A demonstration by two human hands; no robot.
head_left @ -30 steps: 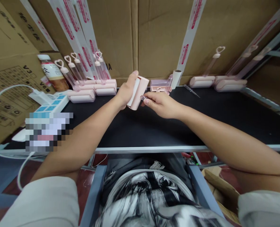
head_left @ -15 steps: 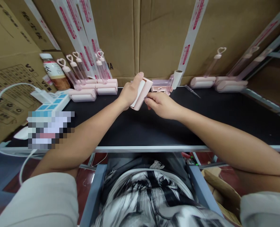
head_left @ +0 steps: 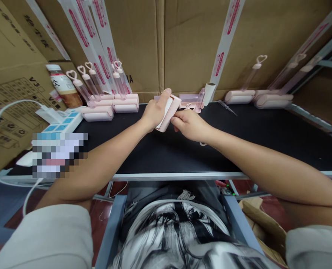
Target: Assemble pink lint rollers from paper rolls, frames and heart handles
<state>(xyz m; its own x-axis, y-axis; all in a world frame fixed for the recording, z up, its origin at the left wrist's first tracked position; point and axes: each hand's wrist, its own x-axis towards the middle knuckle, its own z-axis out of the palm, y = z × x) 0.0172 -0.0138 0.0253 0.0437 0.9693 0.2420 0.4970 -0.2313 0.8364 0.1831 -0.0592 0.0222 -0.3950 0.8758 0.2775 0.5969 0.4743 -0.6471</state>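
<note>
My left hand [head_left: 154,109] grips a pink lint-roller head [head_left: 170,111] with a white roll inside, held tilted above the black belt [head_left: 168,149]. My right hand [head_left: 190,124] pinches a clear pink handle at the roller's lower end; a small loop of that handle [head_left: 202,143] peeks out under my wrist. Both hands meet over the far middle of the belt.
Finished pink rollers with heart-topped handles [head_left: 98,101] stand at the back left, more [head_left: 255,93] lie at the back right. A pink part [head_left: 189,99] and a cardboard tube [head_left: 210,93] sit behind my hands. Cardboard boxes wall the back. A bottle [head_left: 62,86] and power strip [head_left: 62,123] are left.
My hands have stayed together on the roller, shifting slightly. The right hand has closed in on the roller's end, and the handle's loop now shows under my right wrist.
</note>
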